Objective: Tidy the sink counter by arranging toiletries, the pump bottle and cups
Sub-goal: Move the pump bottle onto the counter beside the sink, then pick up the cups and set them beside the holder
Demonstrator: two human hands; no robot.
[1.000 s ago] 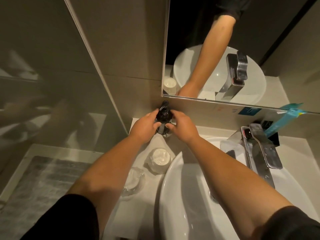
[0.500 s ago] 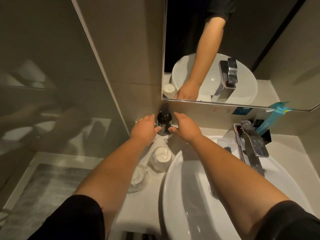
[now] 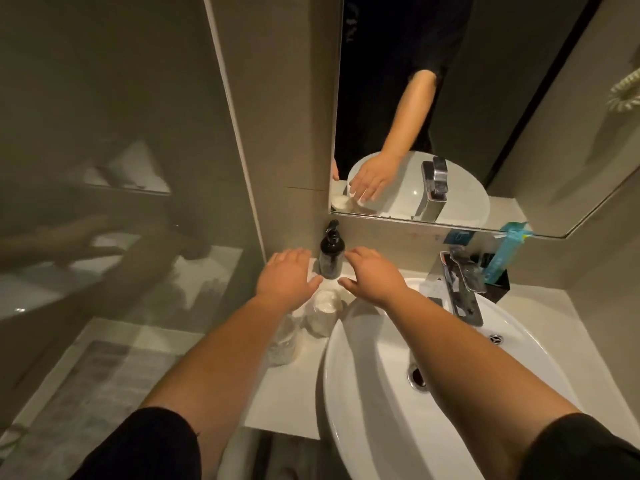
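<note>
White sink counter [image 3: 287, 403]; dark pump bottle [image 3: 330, 252] upright at back corner, wrapped cups [image 3: 323, 311] nearer, basin [image 3: 450, 393] alongside

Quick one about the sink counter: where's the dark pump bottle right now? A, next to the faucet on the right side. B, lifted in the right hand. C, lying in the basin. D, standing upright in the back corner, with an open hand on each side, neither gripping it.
D: the pump bottle stands upright on the counter by the wall, between the open left hand and right hand.
</note>
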